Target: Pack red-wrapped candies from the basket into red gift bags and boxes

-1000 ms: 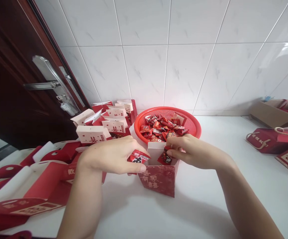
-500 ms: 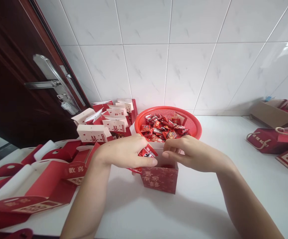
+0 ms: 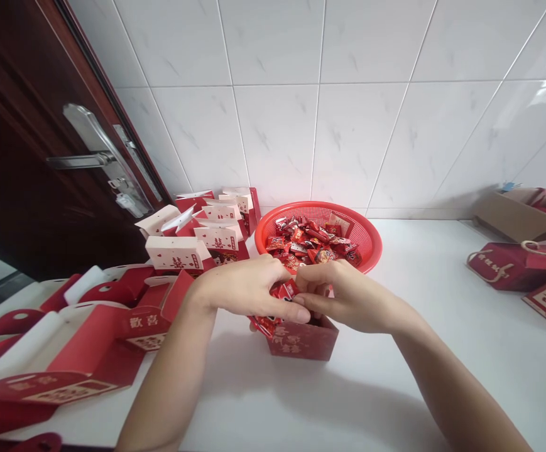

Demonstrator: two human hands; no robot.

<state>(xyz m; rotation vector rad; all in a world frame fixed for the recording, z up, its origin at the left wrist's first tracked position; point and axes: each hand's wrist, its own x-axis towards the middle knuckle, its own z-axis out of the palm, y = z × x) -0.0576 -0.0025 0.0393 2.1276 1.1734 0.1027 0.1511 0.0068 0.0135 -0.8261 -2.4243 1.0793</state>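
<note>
Red box point(image 3: 303, 344) partly behind left hand point(image 3: 247, 285)

Small gift box point(image 3: 303, 344): dark red, pale lettering on its front
Candy wrappers point(image 3: 266, 326): mostly red, with white print
Plastic basket point(image 3: 372, 242): orange-red, perforated pattern
Flap-top boxes point(image 3: 173, 253): cream and red, dotted with small red hearts
Wall tiles point(image 3: 273, 44): white, grey-veined
Door point(image 3: 11, 188): dark reddish brown
Door handle point(image 3: 77, 161): silver
Tabletop point(image 3: 386, 395): white

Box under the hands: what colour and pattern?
The box is dark red with pale lettering, per head view.
</note>
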